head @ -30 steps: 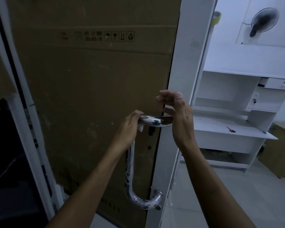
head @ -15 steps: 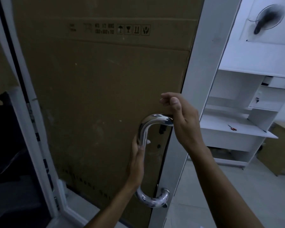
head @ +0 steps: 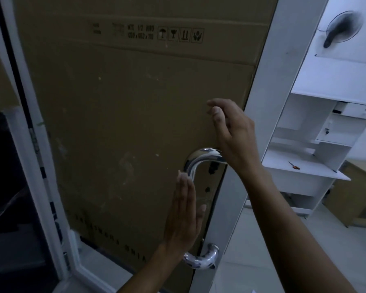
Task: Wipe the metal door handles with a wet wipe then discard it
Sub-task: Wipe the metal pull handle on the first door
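Your left hand (head: 184,210) lies flat, fingers straight, against the vertical bar of the metal door handle (head: 191,163), a white scrap of wipe (head: 183,175) showing at its fingertips. Your right hand (head: 232,132) hovers loosely curled, grasping nothing, above the handle's upper bend. The handle's long axis runs upright on the white door frame (head: 260,85), beside the cardboard panel (head: 125,115).

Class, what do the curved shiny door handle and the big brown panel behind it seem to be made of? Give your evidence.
Curved shiny door handle: probably polished or chromed metal, given its mirror-like highlights. Big brown panel: apparently matte cardboard, a packing carton, judging by the printed handling symbols and a fold seam.
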Demonstrator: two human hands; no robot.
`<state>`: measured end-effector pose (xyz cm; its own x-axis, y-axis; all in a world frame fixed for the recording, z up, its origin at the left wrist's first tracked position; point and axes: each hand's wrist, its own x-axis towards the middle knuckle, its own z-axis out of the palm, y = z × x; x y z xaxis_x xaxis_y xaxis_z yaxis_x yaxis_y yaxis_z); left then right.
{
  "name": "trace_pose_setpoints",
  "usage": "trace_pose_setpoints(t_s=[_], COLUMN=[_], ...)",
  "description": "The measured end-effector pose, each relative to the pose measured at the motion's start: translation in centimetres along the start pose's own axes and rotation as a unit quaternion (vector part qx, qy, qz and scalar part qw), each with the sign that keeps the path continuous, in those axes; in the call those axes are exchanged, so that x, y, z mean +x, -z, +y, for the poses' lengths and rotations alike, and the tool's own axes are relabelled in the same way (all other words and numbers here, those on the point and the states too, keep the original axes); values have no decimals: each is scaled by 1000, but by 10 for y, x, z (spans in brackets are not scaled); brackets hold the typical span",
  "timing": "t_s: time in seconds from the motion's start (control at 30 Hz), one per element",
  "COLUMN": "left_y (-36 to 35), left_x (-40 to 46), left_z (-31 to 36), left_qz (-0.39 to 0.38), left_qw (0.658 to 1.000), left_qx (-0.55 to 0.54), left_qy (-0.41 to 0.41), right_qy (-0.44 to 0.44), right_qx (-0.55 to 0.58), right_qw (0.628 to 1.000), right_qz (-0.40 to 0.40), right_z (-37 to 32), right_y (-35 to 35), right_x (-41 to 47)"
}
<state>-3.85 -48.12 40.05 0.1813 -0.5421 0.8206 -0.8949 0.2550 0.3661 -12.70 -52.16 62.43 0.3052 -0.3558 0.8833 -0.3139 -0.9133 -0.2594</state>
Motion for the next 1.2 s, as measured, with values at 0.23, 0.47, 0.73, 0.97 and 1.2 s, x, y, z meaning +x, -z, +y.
trace_pose_setpoints(t_s=[0.23, 0.47, 0.73, 0.97, 1.2], left_y=[7, 42, 68, 81, 81], left_x=[31, 31, 36, 38, 36], left_z=[-12, -35, -30, -32, -22], left_qz=[43, -44, -89, -126, -125], left_qw=[960, 895, 937, 969, 948], left_qx=[239, 341, 181, -69, -286], left_qy=[-138, -285, -286, -203, -60], right_qy=[-7, -10, -29, -211, -182], right_qx=[7, 26, 146, 137, 64], right_qw=[1000, 1000, 982, 965, 978], right_qz=[1, 2, 118, 73, -80], right_z=[7, 2, -12, -15, -14], right_y=[-4, -1, -3, -51, -87], right_x=[-1, -4, -123, -184, -190])
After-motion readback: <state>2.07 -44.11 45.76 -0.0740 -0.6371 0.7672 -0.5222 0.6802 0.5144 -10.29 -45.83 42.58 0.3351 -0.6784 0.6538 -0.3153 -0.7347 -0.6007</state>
